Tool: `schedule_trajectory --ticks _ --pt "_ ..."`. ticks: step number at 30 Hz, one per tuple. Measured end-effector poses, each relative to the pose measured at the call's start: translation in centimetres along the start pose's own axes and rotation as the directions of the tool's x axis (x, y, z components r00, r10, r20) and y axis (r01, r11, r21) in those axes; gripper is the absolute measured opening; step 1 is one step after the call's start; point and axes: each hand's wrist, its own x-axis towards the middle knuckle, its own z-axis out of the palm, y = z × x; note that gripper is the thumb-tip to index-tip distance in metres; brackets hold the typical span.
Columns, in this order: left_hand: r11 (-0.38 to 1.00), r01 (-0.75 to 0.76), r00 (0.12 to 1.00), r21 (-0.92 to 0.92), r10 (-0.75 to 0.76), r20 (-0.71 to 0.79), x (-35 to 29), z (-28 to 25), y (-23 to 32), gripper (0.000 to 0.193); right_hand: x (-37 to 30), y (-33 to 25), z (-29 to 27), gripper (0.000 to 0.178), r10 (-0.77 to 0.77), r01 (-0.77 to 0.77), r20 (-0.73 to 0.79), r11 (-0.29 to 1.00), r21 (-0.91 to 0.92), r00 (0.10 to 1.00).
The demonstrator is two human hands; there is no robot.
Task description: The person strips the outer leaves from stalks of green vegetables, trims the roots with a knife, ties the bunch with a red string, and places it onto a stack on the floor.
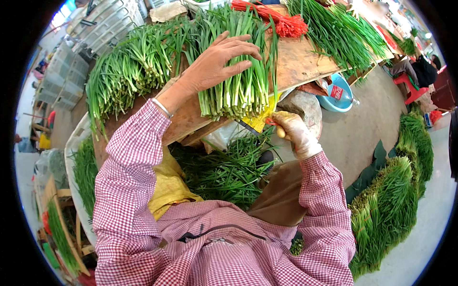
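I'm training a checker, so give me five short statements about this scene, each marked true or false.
1. The left hand is over green stalks. True.
2. The right hand lies on the red strands. False: the right hand is apart from the red strands, near the table's front edge.
3. The red strands are on the table. True.
4. The basin is black. False: the basin is light blue.
5. The sleeves are checked. True.

Smock (267, 264): fine red-and-white check
Bunched greens (234, 90): deep green leaves, pale green-to-white stalk ends
Bundle of ties (289, 26): bright red
Glove (306, 141): whitish
Desk (296, 64): tan-brown wood grain
Lap cloth (168, 186): mustard yellow
Loose leaves below (217, 171): dark green
Trousers (282, 195): brown
Basin (328, 103): light blue
Stool (407, 85): solid red
Stacked crates (71, 78): greyish white
Floor (369, 107): plain grey
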Motion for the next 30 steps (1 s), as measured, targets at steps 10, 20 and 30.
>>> schedule_trajectory --ticks 10,20,30 --pt "0.983 -0.175 0.984 0.051 0.177 -0.031 3.3 0.1 4.5 0.031 -5.4 -10.0 2.6 0.014 -0.362 0.324 -0.093 0.903 -0.283 0.928" --pt "0.905 -0.339 0.921 0.257 0.264 0.286 2.3 -0.3 -2.9 0.039 -1.5 -9.5 4.6 0.023 -0.368 0.285 0.019 0.683 -0.672 0.93" --pt "0.763 -0.221 0.972 0.607 0.121 0.202 0.6 -0.5 -1.8 0.047 -5.1 -6.7 -1.2 0.019 -0.072 0.076 0.024 0.954 -0.291 0.997"
